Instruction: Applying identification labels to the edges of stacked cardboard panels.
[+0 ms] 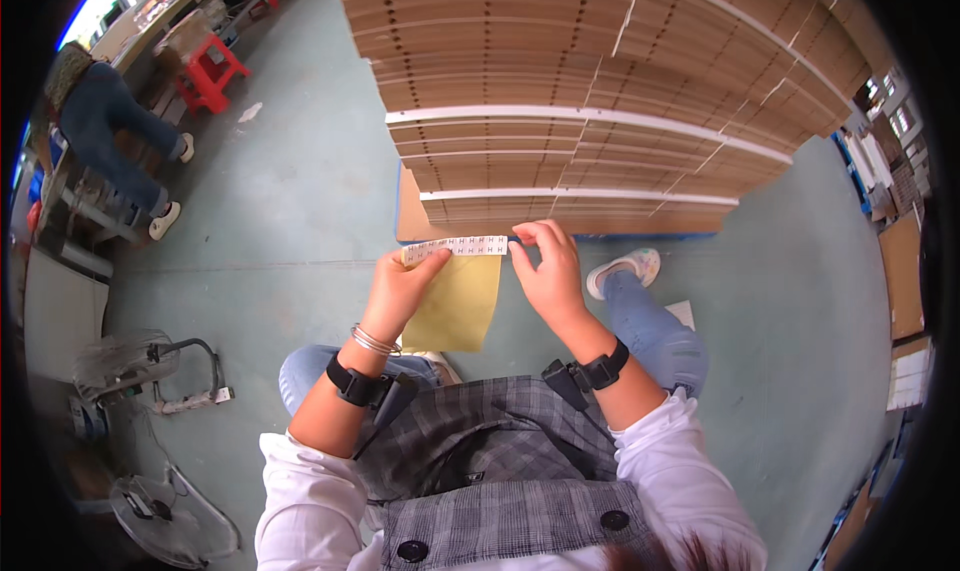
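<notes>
My left hand [397, 289] pinches a yellow backing sheet [465, 306] near its upper left corner, thumb on the front. Along the sheet's top edge runs a white strip of printed labels [480, 245], partly covered by that thumb. My right hand [550, 276] is at the strip's right end, with thumb and index fingertip brought close together. A small dark spot shows at those fingertips; what they pinch is too small to make out. The sheet hangs down in front of my body, above the floor.
A tall stack of brown cardboard [480, 76] bound with white straps [590, 116] stands just ahead. Fans [150, 516] are at the lower left. Farther left, a person [110, 121] is by a bench near a red stool [210, 74]. Cardboard boxes [900, 281] line the right side.
</notes>
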`<state>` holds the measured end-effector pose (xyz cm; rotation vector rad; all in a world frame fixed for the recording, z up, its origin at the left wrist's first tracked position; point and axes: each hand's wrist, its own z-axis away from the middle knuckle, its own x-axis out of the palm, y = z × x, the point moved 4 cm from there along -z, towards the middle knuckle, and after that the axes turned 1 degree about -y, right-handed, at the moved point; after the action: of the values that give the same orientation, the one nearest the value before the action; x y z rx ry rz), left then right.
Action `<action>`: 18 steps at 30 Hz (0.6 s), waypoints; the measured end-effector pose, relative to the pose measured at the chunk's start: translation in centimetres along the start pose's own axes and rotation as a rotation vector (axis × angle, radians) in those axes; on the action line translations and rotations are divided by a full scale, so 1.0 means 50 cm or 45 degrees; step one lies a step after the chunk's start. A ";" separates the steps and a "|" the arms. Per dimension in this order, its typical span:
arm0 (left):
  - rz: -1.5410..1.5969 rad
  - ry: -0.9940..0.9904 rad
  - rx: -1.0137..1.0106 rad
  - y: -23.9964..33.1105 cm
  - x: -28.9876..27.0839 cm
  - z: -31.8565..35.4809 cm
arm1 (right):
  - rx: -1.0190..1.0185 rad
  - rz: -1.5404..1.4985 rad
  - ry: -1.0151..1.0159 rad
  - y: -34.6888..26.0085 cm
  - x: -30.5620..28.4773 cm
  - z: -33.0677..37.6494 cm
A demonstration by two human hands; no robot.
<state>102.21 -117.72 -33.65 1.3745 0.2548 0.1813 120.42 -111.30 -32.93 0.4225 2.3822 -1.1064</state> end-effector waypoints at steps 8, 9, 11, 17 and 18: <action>-0.147 -0.083 -0.066 -0.037 0.004 -0.110 | -0.169 0.268 -0.118 0.088 0.085 -0.042; -0.186 -0.104 -0.084 -0.040 0.006 -0.119 | -0.171 0.289 -0.135 0.096 0.092 -0.045; -0.173 -0.104 -0.077 -0.039 0.008 -0.137 | -0.206 0.305 -0.128 0.107 0.104 -0.060; -0.083 -0.056 -0.123 -0.028 0.007 -0.167 | -0.323 0.396 -0.080 0.104 0.117 -0.101; -0.077 -0.018 -0.134 -0.024 0.005 -0.171 | -0.330 0.383 -0.048 0.102 0.117 -0.110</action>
<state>99.98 -109.82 -36.33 1.2622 0.2712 0.1333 116.25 -103.40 -36.21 0.6351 2.2939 -0.6570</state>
